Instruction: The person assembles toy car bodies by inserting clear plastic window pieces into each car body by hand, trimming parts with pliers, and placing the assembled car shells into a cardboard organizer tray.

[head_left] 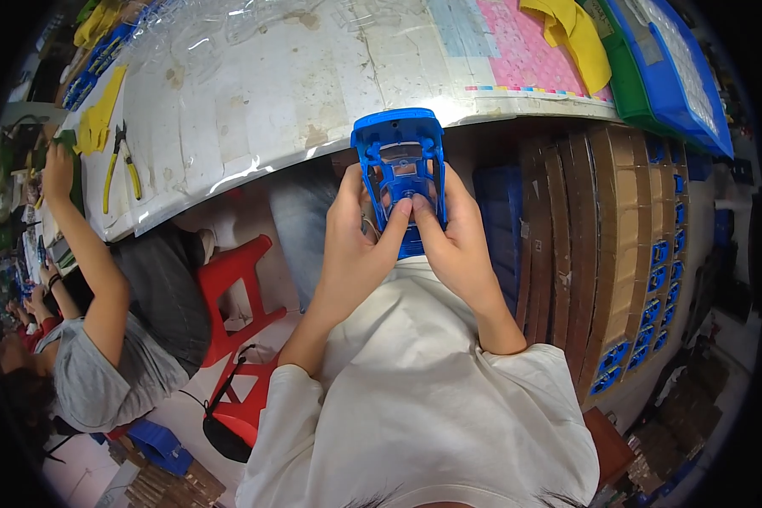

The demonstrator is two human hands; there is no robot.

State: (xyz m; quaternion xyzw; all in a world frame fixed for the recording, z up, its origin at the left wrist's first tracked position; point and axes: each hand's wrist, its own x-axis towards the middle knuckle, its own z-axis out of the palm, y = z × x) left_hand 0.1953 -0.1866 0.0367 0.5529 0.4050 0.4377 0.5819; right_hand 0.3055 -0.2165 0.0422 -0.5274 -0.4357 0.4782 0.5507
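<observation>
So both hands are full of one part: the left hand (347, 222) has one side of a blue plastic shell (397, 124), the right hand (459, 227) has the other. The shell sits right between them, over the lap and by the near edge of the desk (254, 110). Both thumbs come down close together on its near middle portion. The other fingers wrap the sides and mostly go out of sight, so I can't tell exactly what they're bracing.

Looks like a thumb-press job to me. If so, I'd keep the grip even on both sides so the shell doesn't twist, back it up from behind with the fingers, and push with both thumbs together rather than one at a time. Go easy, since those thin side rails look like they could flex, and the clear bit (400, 153) in the middle might scuff.

The cutters (121, 173) are well off to the left of the hands on the desk, and the tall stack of trays (580, 237) stands to their right, so elbow room seems okay.
</observation>
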